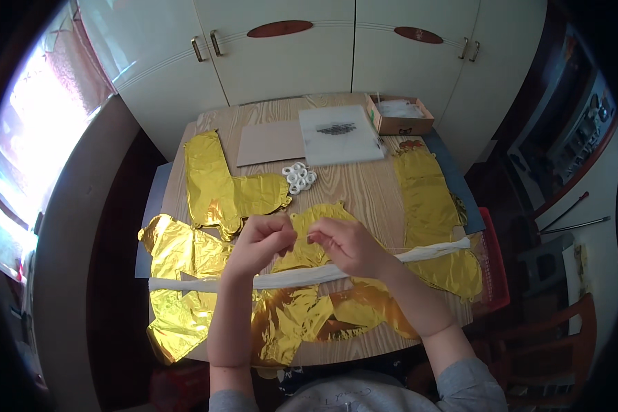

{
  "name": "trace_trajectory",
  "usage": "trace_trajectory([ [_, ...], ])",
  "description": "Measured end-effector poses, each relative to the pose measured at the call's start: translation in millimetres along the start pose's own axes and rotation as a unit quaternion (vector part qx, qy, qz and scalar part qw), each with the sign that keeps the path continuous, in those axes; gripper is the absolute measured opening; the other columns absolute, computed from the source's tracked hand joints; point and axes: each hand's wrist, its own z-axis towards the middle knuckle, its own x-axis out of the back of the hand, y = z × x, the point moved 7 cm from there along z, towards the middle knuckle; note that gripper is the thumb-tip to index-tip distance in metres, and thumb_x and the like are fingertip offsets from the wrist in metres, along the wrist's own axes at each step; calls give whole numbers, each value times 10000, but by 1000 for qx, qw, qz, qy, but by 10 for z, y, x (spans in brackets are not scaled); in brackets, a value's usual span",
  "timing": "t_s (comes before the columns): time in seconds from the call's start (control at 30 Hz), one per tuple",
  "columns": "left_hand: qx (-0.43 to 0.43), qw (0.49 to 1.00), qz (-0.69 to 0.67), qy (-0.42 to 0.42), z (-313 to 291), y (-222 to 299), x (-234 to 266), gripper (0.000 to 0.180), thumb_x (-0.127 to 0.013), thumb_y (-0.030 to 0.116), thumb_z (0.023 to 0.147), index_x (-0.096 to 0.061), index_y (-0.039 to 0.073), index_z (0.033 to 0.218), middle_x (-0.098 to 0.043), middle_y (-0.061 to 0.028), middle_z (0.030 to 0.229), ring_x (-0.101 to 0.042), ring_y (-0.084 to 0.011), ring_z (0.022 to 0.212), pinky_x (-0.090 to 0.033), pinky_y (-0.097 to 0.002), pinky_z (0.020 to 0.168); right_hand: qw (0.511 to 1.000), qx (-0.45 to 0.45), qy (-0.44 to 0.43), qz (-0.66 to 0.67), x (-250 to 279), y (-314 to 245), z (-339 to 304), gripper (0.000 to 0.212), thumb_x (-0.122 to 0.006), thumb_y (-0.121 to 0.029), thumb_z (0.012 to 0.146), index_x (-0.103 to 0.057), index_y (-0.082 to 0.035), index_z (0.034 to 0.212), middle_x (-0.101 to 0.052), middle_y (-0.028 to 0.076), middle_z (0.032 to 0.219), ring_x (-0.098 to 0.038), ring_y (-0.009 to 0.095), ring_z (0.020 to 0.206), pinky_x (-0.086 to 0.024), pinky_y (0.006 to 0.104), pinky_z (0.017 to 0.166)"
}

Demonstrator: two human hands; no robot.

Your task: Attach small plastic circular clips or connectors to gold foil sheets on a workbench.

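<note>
My left hand (262, 242) is closed in a fist, thumb pressed against the curled fingers. Facing it, my right hand (350, 246) pinches with bent fingers. Anything held between them is too small to make out. Both hands hover over a long white bundle of strands (296, 279) stretched across the table. Under the bundle lie flat, shiny gold foil balloons (309, 223), uninflated. One L-shaped foil balloon (209, 182) lies farther left, and another gold piece (426, 196) lies on the right. Several small white rolls (299, 180) are clustered beyond my hands.
At the back of the wood-grain table (350, 182) lie a grey-brown board (269, 143) and a translucent plastic bag (340, 141). A small cardboard box (399, 125) with white contents stands at the back right. Below the right edge is a red bin (496, 261). Cream cabinets (281, 62) rise behind.
</note>
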Motion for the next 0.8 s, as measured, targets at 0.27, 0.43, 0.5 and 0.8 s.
trace_trajectory([
  [0.27, -48, 950, 279, 127, 67, 96, 25, 165, -514, 85, 828, -611, -48, 839, -605, -66, 764, -554, -131, 823, -426, -278, 707, 999, -43, 9, 4, -19, 84, 4, 150, -502, -174, 867, -547, -31, 862, -606, 128, 727, -614, 284, 695, -469, 348, 594],
  [0.43, -100, 978, -175, 54, 82, 62, -71, 172, -539, 110, 835, -628, -33, 868, -591, -65, 772, -549, -140, 793, -431, -262, 685, 998, -48, 8, -47, -99, 279, -32, 169, -508, -188, 863, -558, -28, 837, -584, 135, 668, -582, 298, 612, -439, 362, 545],
  [0.5, -105, 972, 172, 120, 106, 133, -79, 157, -531, 72, 818, -630, -38, 872, -595, -75, 779, -553, -151, 793, -436, -265, 681, 1000, -13, 0, -24, -109, 147, -34, 165, -515, -184, 860, -569, -32, 826, -580, 135, 661, -580, 295, 603, -438, 365, 543],
  [0.8, -118, 979, -1, 166, 89, 239, -130, 149, -498, 30, 821, -616, -60, 837, -612, -88, 782, -604, -178, 752, -464, -280, 691, 997, -26, -8, -66, -63, 196, -57, 191, -493, -226, 875, -565, -52, 845, -584, 114, 677, -578, 287, 615, -448, 356, 575],
])
